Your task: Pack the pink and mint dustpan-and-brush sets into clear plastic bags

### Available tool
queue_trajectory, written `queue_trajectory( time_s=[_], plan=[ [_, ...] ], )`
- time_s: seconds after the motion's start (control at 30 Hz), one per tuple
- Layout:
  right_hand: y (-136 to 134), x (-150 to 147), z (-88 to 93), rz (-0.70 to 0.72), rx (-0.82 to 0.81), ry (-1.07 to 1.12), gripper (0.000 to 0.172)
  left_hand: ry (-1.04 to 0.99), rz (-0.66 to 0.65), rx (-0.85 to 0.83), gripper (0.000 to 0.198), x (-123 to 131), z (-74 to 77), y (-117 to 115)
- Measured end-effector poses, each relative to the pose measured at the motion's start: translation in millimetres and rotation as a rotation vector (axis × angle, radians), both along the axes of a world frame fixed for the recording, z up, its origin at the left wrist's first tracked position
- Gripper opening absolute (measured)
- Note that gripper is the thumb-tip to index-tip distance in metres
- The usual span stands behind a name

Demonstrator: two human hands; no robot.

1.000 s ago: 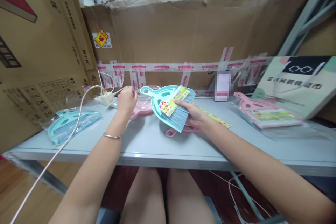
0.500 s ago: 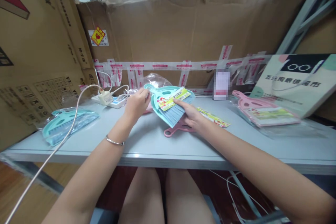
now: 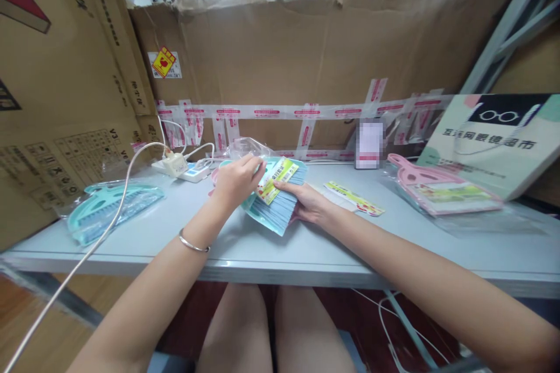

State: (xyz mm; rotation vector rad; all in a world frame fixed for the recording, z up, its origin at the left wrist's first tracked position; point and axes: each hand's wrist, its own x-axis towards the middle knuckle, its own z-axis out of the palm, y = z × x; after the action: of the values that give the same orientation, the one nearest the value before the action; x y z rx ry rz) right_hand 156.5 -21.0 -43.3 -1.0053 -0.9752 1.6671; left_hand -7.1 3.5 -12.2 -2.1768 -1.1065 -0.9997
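Note:
A teal dustpan [image 3: 258, 217] with a blue-bristled hand brush [image 3: 280, 204] nested in it is held just over the table. A yellow-green printed label card [image 3: 280, 178] lies across the brush. My right hand [image 3: 310, 201] grips the bristle end, thumb on the card and fingers beneath. My left hand [image 3: 240, 180] is closed over the handle end, which it largely hides. A bit of a pink item [image 3: 213, 179] shows behind my left hand.
On the left lies a bagged teal dustpan set [image 3: 111, 210], crossed by a white cable [image 3: 126, 180]. A bagged pink dustpan set [image 3: 441, 186] is at right. Another label card [image 3: 356, 198], a power strip [image 3: 192, 172] and a phone [image 3: 368, 143] stand near the cardboard box [image 3: 271, 52].
The teal dustpan and brush have shifted left and slightly down, turning a little. My left hand has moved further over the handle end. My right hand has come left with the bristle end.

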Motion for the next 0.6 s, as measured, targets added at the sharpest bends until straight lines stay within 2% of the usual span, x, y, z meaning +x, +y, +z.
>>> queue_trajectory(
  time_s=[0.17, 0.43, 0.5, 0.6],
  plan=[
    [-1.3, 1.9, -0.9, 0.094, 0.029, -0.052, 0.032, -0.119, 0.083, -0.026, 0.021, -3.1, 6.1, -1.2],
    [-5.1, -1.0, -3.3, 0.2, 0.078, -0.137, 0.033, -0.09, 0.065, -0.098, 0.016, -2.8, 7.6, -2.8],
    [-6.5, -1.3, -2.1, 0.201, 0.068, -0.133, 0.033, -0.086, 0.061, -0.077, 0.017, -3.8, 7.7, -3.4],
    [-6.2, -2.0, 0.5, 0.158, 0.038, -0.041, 0.03, -0.018, -0.012, 0.009, 0.021, -7.5, 8.6, -3.7]
  ],
)
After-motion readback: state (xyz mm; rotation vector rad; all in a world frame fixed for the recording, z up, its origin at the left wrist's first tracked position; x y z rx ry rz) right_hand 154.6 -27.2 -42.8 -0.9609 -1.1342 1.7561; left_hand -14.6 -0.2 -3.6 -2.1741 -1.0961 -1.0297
